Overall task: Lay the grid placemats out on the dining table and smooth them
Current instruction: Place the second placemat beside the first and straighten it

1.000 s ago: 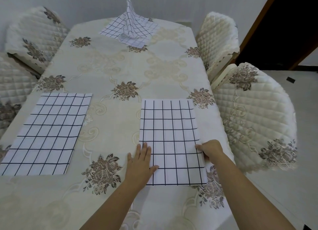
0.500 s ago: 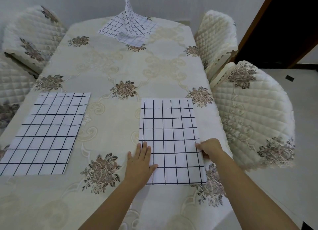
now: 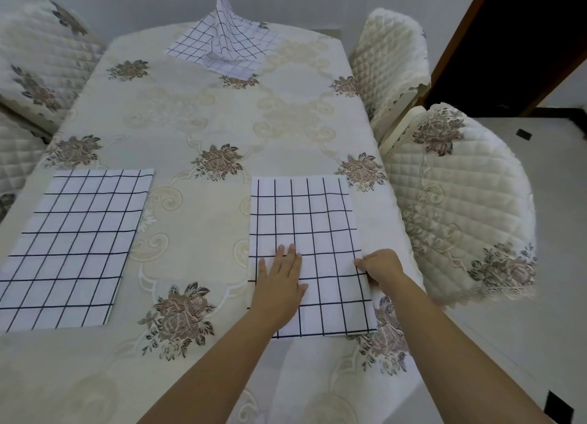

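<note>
Dining table, floral cover. Near-right placemat lies flat by the table's right edge. Left hand rests flat on it, fingers straight; right hand pinches its right edge. Advice: hold that edge taut, sweep palm outward, avoid skewing the mat.

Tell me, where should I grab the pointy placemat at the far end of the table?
Pinch the far placemat at its near corner, reaching from this side, I'd say: that corner lies flat and free, while the middle stands up in a peak.
</note>
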### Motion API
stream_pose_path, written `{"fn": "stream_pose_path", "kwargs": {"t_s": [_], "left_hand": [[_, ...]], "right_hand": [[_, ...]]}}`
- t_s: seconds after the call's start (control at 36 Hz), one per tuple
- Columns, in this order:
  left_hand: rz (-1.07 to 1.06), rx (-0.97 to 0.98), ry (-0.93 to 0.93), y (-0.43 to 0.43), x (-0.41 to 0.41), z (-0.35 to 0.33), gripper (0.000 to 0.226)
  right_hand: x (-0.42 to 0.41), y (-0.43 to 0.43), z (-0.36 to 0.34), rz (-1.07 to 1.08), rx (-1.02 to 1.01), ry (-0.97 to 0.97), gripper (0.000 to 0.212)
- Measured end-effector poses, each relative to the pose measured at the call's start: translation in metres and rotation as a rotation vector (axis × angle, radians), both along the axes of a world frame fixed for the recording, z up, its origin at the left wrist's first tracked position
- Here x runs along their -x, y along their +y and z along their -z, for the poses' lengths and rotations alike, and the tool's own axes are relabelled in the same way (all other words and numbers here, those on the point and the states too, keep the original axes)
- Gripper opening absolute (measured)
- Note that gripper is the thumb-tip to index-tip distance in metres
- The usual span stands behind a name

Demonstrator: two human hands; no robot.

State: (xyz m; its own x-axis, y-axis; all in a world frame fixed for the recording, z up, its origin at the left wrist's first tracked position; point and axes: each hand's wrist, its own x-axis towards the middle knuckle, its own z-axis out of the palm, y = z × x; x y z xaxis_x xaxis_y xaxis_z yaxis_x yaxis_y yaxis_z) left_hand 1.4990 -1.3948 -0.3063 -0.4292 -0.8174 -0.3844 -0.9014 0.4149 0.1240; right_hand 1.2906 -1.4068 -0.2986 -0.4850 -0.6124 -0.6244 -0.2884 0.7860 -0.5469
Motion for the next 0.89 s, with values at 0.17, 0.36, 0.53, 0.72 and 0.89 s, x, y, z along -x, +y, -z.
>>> {"fn": "stream_pose_path", "kwargs": {"t_s": [0.17, 0.36, 0.53, 0.72, 0.89], "left_hand": [[0.132, -0.02, 0.035, -0.005, 0.034, 0.007, 0.058], [0.126, -0.026, 0.093, -0.003, 0.049, 0.022, 0.064], [0.108, 0.141, 0.138, 0.0, 0.042, 0.04, 0.06], [0.088, 0.185, 0.178, 0.001, 0.042, 0.046, 0.059], [0.087, 0.201, 0.18, 0.001, 0.043, 0.049, 0.059]], "right_hand": [[-0.004, 0.002, -0.006, -0.034, 0.012, 0.055, 0.04], [-0.004, 0.004, -0.009, -0.04, 0.021, 0.043, 0.032], [-0.003, 0.007, -0.009, -0.089, 0.057, 0.062, 0.029], [-0.007, 0.02, -0.005, -0.13, 0.149, 0.134, 0.027], [-0.003, 0.019, -0.004, -0.146, 0.158, 0.12, 0.027]]}}
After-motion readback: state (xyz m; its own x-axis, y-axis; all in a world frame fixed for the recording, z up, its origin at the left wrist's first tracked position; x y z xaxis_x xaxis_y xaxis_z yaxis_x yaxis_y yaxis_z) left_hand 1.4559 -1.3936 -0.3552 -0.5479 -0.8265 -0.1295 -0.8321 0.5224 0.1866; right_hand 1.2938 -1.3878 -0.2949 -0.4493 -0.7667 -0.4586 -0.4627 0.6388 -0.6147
